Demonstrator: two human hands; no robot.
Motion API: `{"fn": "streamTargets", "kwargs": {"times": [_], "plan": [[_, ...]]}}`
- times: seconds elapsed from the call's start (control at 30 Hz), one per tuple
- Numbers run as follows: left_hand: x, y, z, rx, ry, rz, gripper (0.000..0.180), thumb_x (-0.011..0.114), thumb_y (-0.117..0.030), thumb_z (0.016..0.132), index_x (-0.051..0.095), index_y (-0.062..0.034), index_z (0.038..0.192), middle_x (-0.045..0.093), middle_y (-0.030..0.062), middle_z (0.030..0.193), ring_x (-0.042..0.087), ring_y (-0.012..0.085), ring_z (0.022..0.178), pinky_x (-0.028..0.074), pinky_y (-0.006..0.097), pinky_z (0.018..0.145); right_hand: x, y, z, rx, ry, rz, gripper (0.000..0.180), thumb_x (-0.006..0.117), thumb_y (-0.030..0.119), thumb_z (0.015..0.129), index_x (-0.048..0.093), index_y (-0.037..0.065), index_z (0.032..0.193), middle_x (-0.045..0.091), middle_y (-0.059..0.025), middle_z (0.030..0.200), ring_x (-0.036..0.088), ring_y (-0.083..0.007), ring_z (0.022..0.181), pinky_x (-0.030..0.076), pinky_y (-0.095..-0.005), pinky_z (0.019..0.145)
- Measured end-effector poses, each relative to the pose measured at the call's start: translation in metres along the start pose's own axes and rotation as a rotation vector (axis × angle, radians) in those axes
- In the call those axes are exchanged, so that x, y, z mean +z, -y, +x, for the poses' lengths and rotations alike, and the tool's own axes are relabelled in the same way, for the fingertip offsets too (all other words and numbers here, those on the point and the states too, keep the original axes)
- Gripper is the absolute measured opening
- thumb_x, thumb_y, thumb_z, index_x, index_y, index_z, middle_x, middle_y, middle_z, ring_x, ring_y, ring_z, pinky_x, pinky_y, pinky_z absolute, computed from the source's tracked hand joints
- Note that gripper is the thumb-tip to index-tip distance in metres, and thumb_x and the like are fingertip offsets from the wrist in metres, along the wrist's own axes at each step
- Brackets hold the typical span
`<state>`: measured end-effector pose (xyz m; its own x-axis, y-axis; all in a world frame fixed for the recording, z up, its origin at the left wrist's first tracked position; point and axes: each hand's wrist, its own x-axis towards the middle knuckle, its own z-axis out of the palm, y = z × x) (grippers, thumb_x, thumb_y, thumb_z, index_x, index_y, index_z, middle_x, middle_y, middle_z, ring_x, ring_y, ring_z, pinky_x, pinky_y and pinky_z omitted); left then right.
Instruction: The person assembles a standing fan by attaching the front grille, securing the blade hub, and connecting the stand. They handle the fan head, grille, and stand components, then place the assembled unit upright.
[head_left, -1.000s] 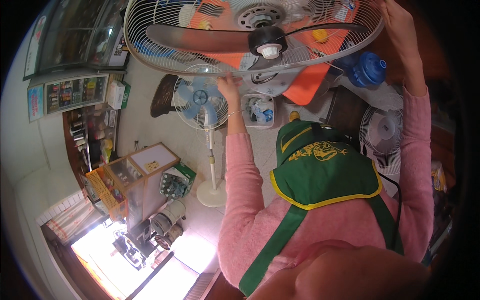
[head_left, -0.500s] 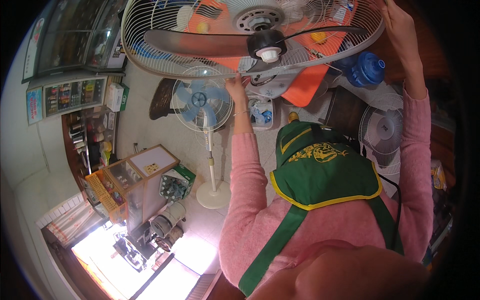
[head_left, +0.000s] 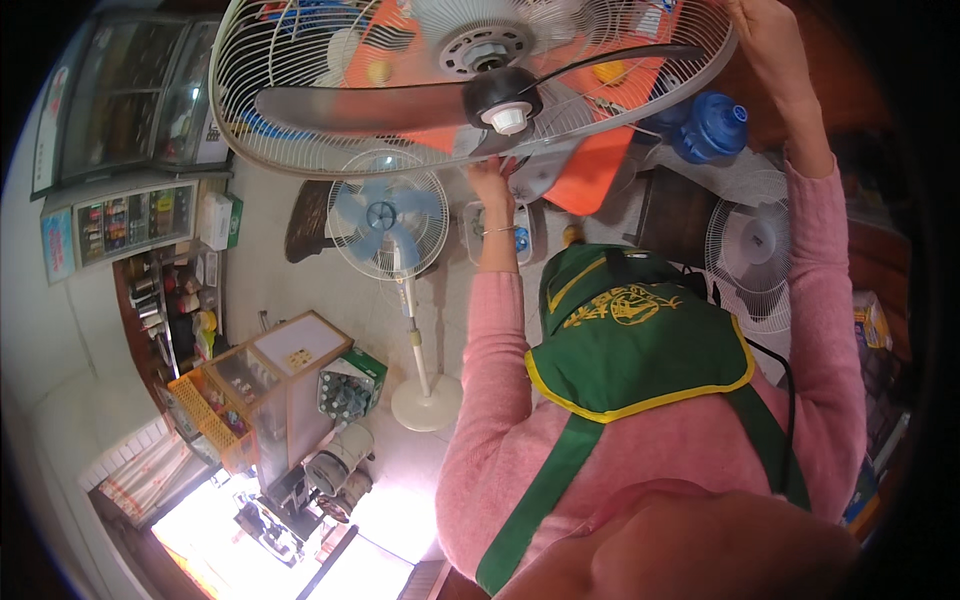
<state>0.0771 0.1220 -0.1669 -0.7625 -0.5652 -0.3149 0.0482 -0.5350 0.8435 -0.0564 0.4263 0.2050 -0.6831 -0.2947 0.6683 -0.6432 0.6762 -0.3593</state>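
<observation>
A large fan fills the upper part of the view. Its wire rear guard (head_left: 290, 165) has a grey rim, and the dark blades (head_left: 370, 108) are exposed around a black hub (head_left: 490, 97) with a white knob (head_left: 508, 118). At the upper right, my right hand (head_left: 768, 40) is closed around the guard's rim. My left hand (head_left: 490, 185) is raised to the lower rim, just below the hub. Its fingers point upward and look apart, with the tips close to the lower blade; what they touch is partly hidden.
Beyond the fan are an orange-covered table (head_left: 590, 175) and a blue water jug (head_left: 712, 128). A white standing fan (head_left: 385, 215) is on the left, another fan (head_left: 752, 240) on the right. A glass-topped cabinet (head_left: 290, 350) and bottle crate (head_left: 350, 385) stand lower left.
My left hand has moved right along the lower rim, closer beneath the hub. The whole view has shifted slightly. My right hand keeps its hold on the guard's rim.
</observation>
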Motion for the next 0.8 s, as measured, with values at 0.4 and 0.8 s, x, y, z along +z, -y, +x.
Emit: {"fn": "streamTargets", "kwargs": {"times": [0.4,0.8], "plan": [[0.096,0.053,-0.027,-0.459,0.185,-0.382,0.017,0.057,-0.002,0.09,0.049,-0.0028,0.106,0.061,0.011,0.097,0.065,0.0258,0.085,0.059,0.044,0.073,-0.006,-0.004,-0.002,-0.073,0.034,-0.14,0.028,0.051,0.002,0.076,0.058,0.001,0.103,0.061,-0.024,0.083,0.061,-0.0404,0.075,0.05,-0.0429,0.063],[0.136,0.071,-0.018,-0.635,-0.002,-0.492,0.01,0.06,-0.006,0.09,0.052,-0.0044,0.095,0.063,0.0077,0.084,0.066,0.0216,0.07,0.061,0.039,0.067,-0.003,-0.002,0.0,-0.124,0.006,-0.123,0.029,0.051,0.002,0.076,0.06,0.002,0.104,0.062,-0.0223,0.084,0.062,-0.0396,0.073,0.05,-0.0426,0.063]]}}
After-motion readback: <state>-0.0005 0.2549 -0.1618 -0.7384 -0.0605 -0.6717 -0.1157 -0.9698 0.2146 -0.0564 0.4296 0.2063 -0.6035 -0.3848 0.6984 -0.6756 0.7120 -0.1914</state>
